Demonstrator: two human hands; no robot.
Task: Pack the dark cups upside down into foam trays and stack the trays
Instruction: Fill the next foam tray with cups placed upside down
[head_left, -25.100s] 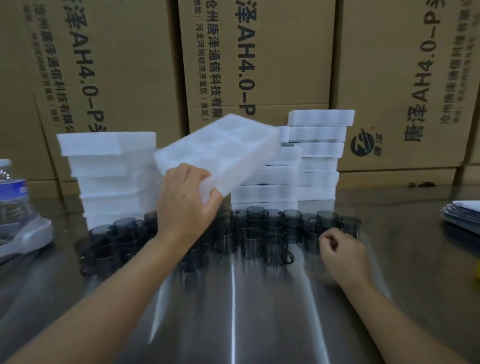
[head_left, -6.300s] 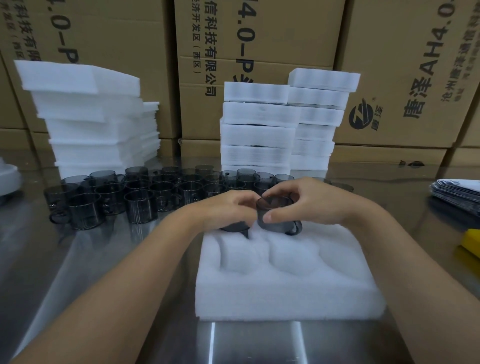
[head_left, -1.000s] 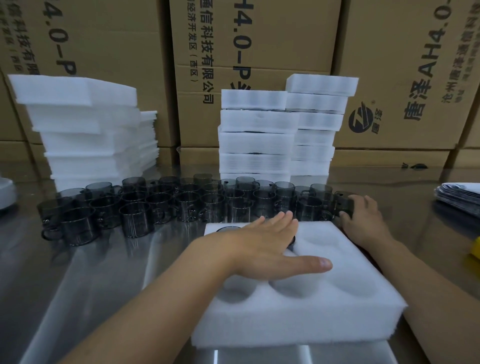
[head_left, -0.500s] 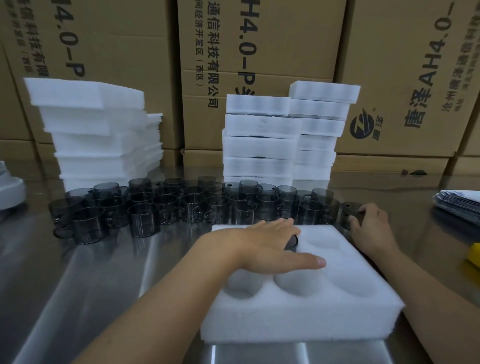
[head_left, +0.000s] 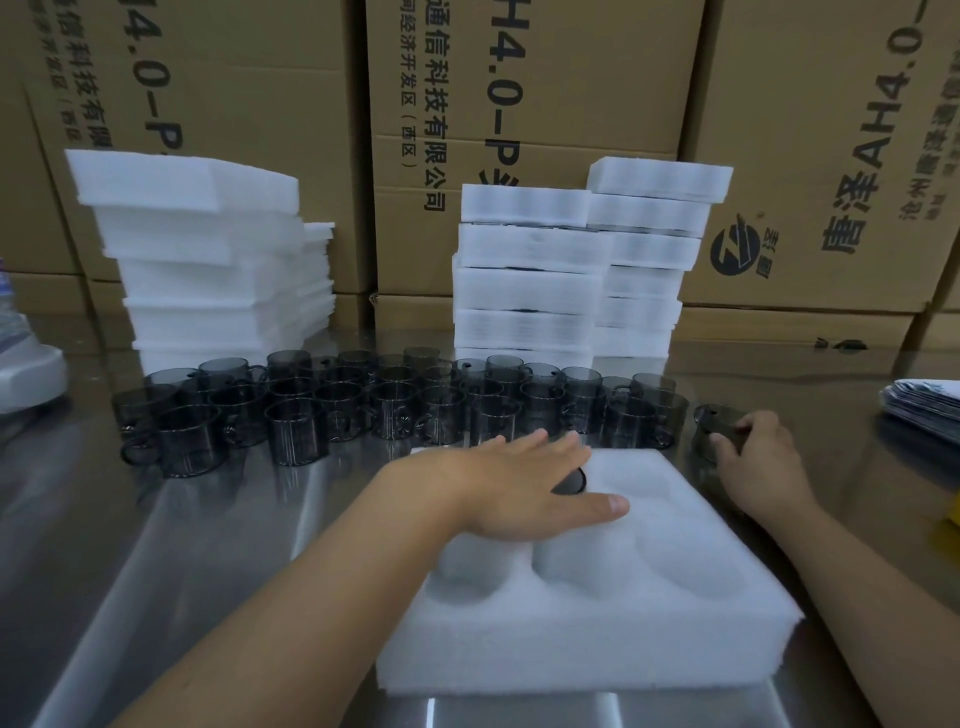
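A white foam tray (head_left: 613, 618) with round pockets lies in front of me on the steel table. My left hand (head_left: 514, 488) rests flat and open on its far left pockets, covering dark cups seated there; the edge of one cup (head_left: 574, 480) shows under my fingers. The near pockets hold nothing. Beyond the tray's right corner, my right hand (head_left: 756, 460) grips a loose dark cup (head_left: 714, 423). Several dark translucent handled cups (head_left: 395, 405) stand in rows behind the tray.
Stacks of foam trays stand at the back: one on the left (head_left: 208, 265), two in the centre right (head_left: 530, 275). Cardboard boxes (head_left: 519, 104) wall off the rear. A pile of sheets (head_left: 924, 405) lies at the right edge, a white device (head_left: 26, 374) at the left.
My right hand has drawn one cup away from the right end of the row toward the tray's corner. My left hand stays flat on the tray.
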